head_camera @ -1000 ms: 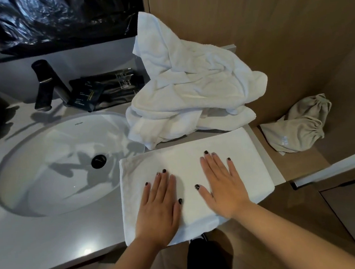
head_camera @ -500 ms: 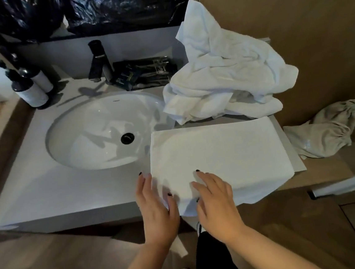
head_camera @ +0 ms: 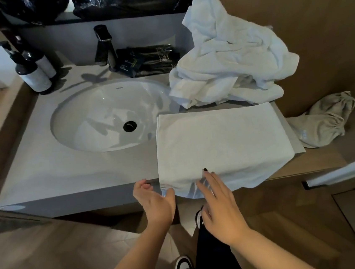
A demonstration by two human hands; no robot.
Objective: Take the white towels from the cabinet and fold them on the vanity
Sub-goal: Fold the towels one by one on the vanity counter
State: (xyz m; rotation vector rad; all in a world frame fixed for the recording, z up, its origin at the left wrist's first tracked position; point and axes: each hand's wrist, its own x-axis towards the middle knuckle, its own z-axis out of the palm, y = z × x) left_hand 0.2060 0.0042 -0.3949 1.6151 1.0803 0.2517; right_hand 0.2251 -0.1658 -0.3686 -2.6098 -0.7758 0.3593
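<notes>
White folded towel (head_camera: 219,145) flat on vanity (head_camera: 66,168), near edge overhanging front. Left hand (head_camera: 155,200) open beside overhang, holding nothing. Right hand (head_camera: 219,206) open, fingertips (head_camera: 205,172) resting on edge. Advise: lift both near corners together, fold evenly. Pile (head_camera: 230,63) of unfolded towels behind.

An oval white sink (head_camera: 95,112) with a dark drain (head_camera: 130,126) is set into the grey table. Behind it stand a dark faucet (head_camera: 104,48) and black sachets (head_camera: 146,59); two dark pump bottles (head_camera: 30,68) stand at the left. A beige drawstring bag (head_camera: 324,122) lies on the wooden ledge at the right.
</notes>
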